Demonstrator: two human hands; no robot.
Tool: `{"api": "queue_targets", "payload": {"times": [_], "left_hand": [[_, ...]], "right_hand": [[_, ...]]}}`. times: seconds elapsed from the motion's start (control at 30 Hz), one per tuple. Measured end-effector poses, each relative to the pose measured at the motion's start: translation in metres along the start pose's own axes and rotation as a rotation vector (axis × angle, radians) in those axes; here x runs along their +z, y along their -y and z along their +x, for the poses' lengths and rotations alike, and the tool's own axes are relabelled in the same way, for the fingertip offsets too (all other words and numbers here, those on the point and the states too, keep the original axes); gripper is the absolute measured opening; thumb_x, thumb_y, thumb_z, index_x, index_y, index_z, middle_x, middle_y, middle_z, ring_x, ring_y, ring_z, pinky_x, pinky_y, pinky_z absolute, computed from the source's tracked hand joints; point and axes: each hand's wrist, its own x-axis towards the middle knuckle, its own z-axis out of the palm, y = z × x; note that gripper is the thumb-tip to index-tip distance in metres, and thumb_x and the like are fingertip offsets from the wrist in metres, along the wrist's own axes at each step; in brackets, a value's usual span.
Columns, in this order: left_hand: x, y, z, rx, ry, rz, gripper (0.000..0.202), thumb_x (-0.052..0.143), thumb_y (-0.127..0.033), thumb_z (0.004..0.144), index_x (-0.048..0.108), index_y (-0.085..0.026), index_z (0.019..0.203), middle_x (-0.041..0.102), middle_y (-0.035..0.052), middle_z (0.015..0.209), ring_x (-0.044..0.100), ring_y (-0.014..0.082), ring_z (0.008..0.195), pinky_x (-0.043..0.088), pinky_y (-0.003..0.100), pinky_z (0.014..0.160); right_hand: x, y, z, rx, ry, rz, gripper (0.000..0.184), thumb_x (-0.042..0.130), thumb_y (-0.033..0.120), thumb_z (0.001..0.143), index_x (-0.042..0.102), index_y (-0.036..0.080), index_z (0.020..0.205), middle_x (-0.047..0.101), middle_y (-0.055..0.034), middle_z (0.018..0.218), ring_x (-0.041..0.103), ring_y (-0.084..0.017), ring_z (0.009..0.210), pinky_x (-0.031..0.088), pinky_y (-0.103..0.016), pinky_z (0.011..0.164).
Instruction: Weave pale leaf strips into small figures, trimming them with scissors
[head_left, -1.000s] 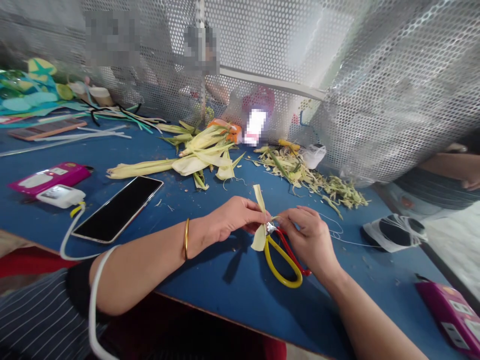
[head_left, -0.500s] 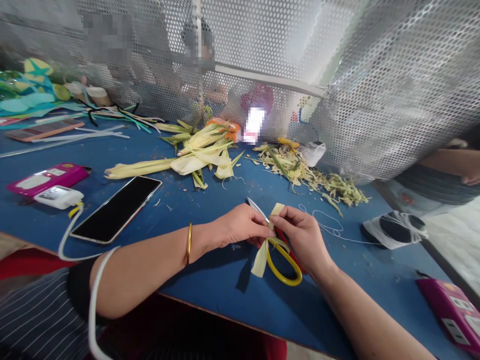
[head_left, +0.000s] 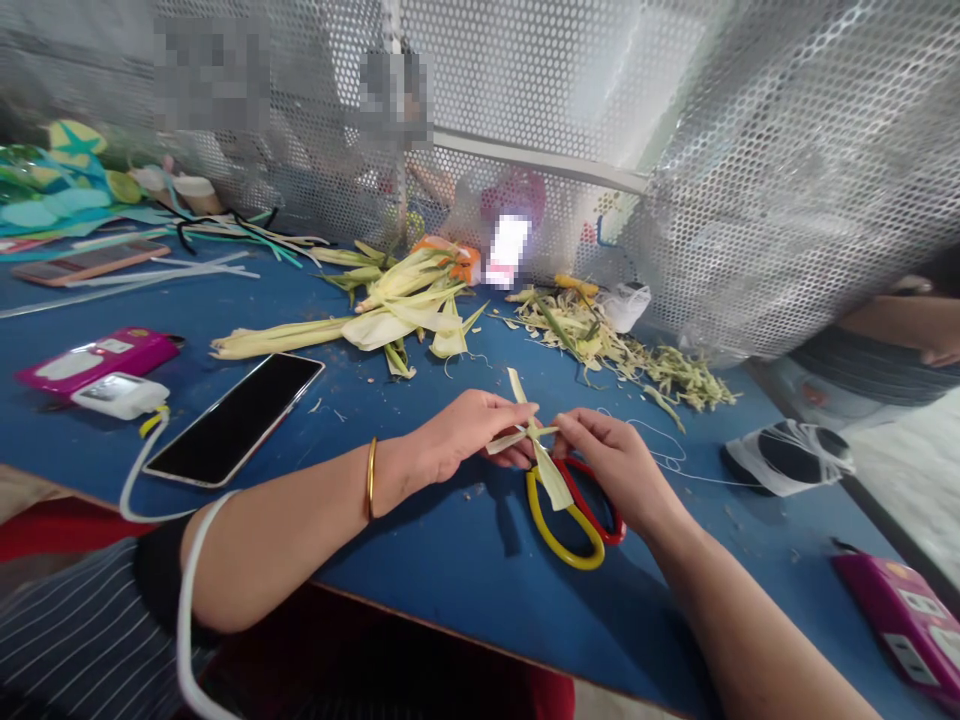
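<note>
My left hand (head_left: 469,432) and my right hand (head_left: 611,462) meet over the blue table (head_left: 420,580), both pinched on crossed pale leaf strips (head_left: 534,448). One strip points up and away, another hangs down toward me. Under my right hand lie scissors with one yellow and one red handle (head_left: 574,520). A thin white thread (head_left: 660,455) trails right from my hands toward a spool in a white wrapper (head_left: 791,460). A gold bangle sits on my left wrist.
A heap of pale green leaves (head_left: 382,310) and a pile of leaf trimmings (head_left: 622,355) lie beyond my hands. A black phone (head_left: 236,415), a white charger and a pink box (head_left: 97,355) lie at left. A perforated metal screen (head_left: 675,160) stands behind; another person's arm shows at right.
My hands turned and folded the leaf strip: it hung down from my fingers before, now it forms a cross with one end pointing up. The scissors lie flat, uncovered.
</note>
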Motion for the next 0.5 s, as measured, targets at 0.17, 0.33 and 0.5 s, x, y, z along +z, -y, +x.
{"api": "queue_targets", "payload": {"times": [0.17, 0.33, 0.5], "left_hand": [[0.0, 0.002, 0.0, -0.009, 0.013, 0.009, 0.022, 0.08, -0.03, 0.069, 0.072, -0.011, 0.076, 0.07, 0.0053, 0.065, 0.062, 0.0113, 0.057, 0.049, 0.025, 0.063], [0.0, 0.001, 0.0, -0.015, 0.009, -0.015, 0.019, 0.078, -0.028, 0.073, 0.072, -0.011, 0.073, 0.071, 0.007, 0.067, 0.063, 0.0117, 0.057, 0.051, 0.027, 0.066], [0.001, -0.002, 0.002, -0.005, -0.1, -0.088, 0.021, 0.073, -0.031, 0.079, 0.072, -0.01, 0.076, 0.074, 0.0103, 0.077, 0.067, 0.0142, 0.066, 0.052, 0.028, 0.069]], "right_hand": [[0.003, 0.0, -0.003, -0.006, -0.091, 0.01, 0.032, 0.066, 0.048, 0.078, 0.062, 0.019, 0.065, 0.056, 0.003, 0.055, 0.044, -0.012, 0.051, 0.035, -0.025, 0.051], [0.004, -0.004, -0.001, -0.046, -0.131, -0.056, 0.03, 0.061, 0.045, 0.082, 0.066, 0.019, 0.069, 0.062, -0.0001, 0.06, 0.054, -0.015, 0.059, 0.042, -0.028, 0.06], [-0.002, -0.013, 0.004, -0.127, -0.346, -0.09, 0.038, 0.058, 0.049, 0.086, 0.064, 0.019, 0.109, 0.071, -0.0095, 0.1, 0.065, -0.024, 0.091, 0.049, -0.037, 0.079]]}}
